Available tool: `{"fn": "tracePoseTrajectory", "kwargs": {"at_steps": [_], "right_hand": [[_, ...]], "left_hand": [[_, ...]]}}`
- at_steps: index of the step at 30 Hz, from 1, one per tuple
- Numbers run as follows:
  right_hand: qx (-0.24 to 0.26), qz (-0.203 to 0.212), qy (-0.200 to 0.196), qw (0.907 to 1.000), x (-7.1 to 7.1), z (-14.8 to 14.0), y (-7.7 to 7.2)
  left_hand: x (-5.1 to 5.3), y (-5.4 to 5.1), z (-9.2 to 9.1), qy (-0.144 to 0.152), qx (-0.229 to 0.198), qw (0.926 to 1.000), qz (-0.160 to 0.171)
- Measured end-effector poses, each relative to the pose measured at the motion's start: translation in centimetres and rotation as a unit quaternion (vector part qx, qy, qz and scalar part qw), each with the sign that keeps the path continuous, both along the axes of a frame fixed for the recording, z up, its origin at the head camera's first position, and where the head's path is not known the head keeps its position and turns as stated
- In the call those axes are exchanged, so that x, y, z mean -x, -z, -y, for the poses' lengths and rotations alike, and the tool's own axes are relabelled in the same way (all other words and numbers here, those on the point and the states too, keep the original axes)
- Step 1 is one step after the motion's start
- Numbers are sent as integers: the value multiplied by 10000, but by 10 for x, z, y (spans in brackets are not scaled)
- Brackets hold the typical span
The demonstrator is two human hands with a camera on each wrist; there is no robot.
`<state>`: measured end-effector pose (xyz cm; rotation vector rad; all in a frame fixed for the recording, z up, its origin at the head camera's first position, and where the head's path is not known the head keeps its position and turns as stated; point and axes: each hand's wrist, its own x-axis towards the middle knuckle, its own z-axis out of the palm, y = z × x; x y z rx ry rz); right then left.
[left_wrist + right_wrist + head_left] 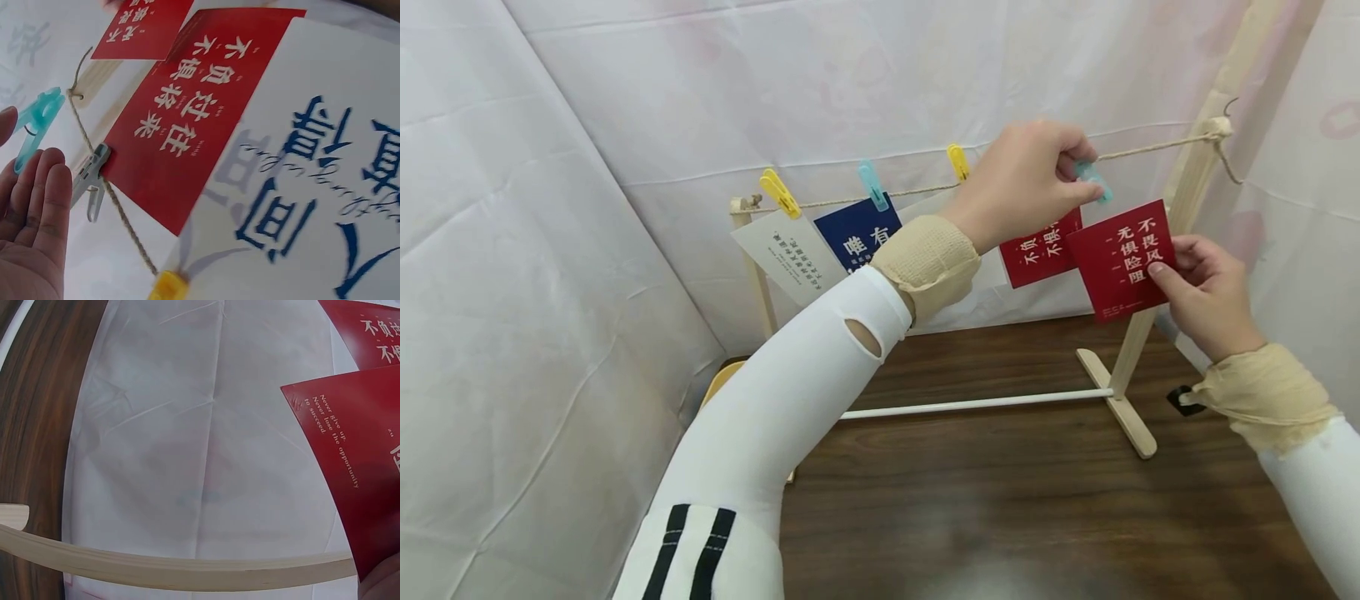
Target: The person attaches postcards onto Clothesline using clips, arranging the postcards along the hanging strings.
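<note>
Between thumb and fingers, my left hand (1022,183) pinches a light blue clothespin (1092,179) close to the rope; the left wrist view shows this clothespin (39,122) beside the rope (128,215). My right hand (1213,300) holds a red card (1112,279) with white characters by its right edge, thumb on the front. The card's top edge sits below the rope, apart from the clothespin. Just left of it hangs another red card (187,106), held by a grey clothespin (92,175). The right wrist view shows only fingertips under the held card (350,444).
A white card (790,258) under a yellow clothespin (779,193) and a navy card (857,229) under a blue one hang further left. A white card with blue characters (281,219) is partly behind my left arm. The wooden post (1183,200) stands right, on a brown table (970,492).
</note>
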<state>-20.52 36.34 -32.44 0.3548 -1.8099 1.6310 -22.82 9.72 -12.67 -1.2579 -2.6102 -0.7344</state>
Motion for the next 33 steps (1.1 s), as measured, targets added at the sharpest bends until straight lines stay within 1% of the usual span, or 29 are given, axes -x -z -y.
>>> {"fn": "tracePoseTrajectory", "kwargs": {"at_steps": [5,8,11,14,19,22,27,30,33], "right_hand": [[-68,-27,44,10000,2,0,-5],[122,-103,-97,9998,3,0,-9],[243,-162,-144,9995,2,-1,-13],[80,-129,21,9999,1,-2,-16],[-108,-72,330,9994,0,0,-21],[-170,-75,559,9983,0,1,-24],[-203,-70,725,9971,2,1,-29],[-184,-59,750,9970,3,-1,-31],[-89,-80,673,9977,4,-2,-32]], "left_hand": [[1,-7,-9,8,-20,10000,14],[2,-11,-16,-33,-16,10000,-87],[3,-14,-24,-80,10,9998,-198],[5,-17,-30,-140,88,9992,-360],[10,-21,-34,-377,228,9971,-617],[12,-24,-34,-501,215,9965,-634],[14,-27,-34,-564,143,9968,-541],[14,-29,-37,-534,188,9969,-540],[14,-32,-41,-470,272,9966,-614]]}}
